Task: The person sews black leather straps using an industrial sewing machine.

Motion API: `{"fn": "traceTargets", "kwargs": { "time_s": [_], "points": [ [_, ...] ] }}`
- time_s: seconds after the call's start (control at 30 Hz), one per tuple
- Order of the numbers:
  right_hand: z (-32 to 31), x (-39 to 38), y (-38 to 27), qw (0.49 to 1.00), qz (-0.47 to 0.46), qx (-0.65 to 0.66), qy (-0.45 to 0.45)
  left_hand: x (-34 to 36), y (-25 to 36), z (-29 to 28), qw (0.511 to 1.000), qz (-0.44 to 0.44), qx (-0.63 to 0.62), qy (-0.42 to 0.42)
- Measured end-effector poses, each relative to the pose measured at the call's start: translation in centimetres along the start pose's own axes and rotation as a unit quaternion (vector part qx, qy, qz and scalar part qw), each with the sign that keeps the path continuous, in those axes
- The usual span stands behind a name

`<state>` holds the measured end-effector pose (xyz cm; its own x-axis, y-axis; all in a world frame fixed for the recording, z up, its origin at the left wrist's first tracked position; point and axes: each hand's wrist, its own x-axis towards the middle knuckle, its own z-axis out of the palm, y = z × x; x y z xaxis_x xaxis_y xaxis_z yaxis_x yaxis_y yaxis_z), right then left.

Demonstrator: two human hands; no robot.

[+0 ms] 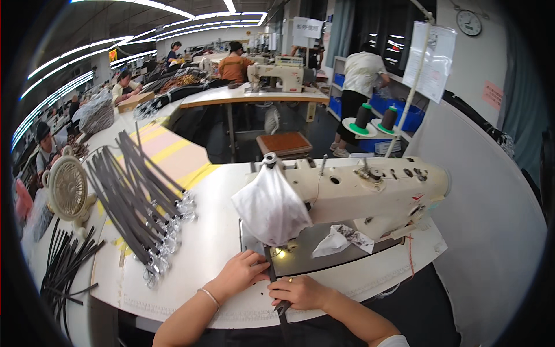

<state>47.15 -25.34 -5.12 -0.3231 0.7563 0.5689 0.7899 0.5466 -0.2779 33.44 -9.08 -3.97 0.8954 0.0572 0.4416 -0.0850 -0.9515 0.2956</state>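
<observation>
A dark strap (282,320) runs lengthwise under the needle area of a cream sewing machine (364,194), whose head is draped with a white cloth (269,208). My left hand (237,274) has its fingers curled on the strap just in front of the lit needle area. My right hand (298,295), with a ring, grips the strap a little nearer to me. A crumpled, stained white cloth (341,243) lies on the machine bed.
Bundled straps with silvery ends (133,214), loose black straps (63,266) and a fan (66,188) occupy the left. Thread cones (376,118) stand behind the machine. A wooden stool (283,144), another machine (277,75) and several co-workers (361,78) are farther back.
</observation>
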Motion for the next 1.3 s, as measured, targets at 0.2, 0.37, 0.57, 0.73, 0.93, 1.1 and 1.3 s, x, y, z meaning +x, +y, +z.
{"fn": "traceTargets", "kwargs": {
  "time_s": [0.2, 0.37, 0.57, 0.73, 0.93, 1.1, 1.3],
  "points": [
    [-0.7, 0.4, -0.1, 1.000, 0.000, -0.004, -0.006, 0.3, -0.2, 0.2, 1.000, 0.021, -0.004, -0.002],
    [-0.3, 0.3, 0.0, 1.000, 0.003, -0.006, -0.003, -0.2, -0.3, 0.4, 1.000, 0.026, 0.007, 0.003],
    [-0.4, 0.4, -0.2, 1.000, 0.003, -0.007, -0.004, -0.3, -0.3, 0.4, 1.000, 0.028, 0.002, 0.006],
    [-0.5, 0.3, -0.1, 1.000, 0.005, -0.012, -0.008, -0.1, -0.3, 0.4, 1.000, 0.026, 0.004, 0.010],
    [-0.7, 0.5, -0.2, 1.000, 0.002, -0.012, 0.000, -0.3, -0.5, 0.7, 1.000, 0.023, 0.009, 0.011],
    [-0.5, 0.1, -0.2, 1.000, 0.004, -0.019, -0.016, -0.3, -0.5, 0.7, 1.000, 0.019, 0.007, 0.016],
    [-0.5, 0.6, -0.5, 0.999, 0.005, -0.038, -0.015, -0.6, -0.8, 0.6, 1.000, 0.003, 0.000, 0.016]
  ]
}}
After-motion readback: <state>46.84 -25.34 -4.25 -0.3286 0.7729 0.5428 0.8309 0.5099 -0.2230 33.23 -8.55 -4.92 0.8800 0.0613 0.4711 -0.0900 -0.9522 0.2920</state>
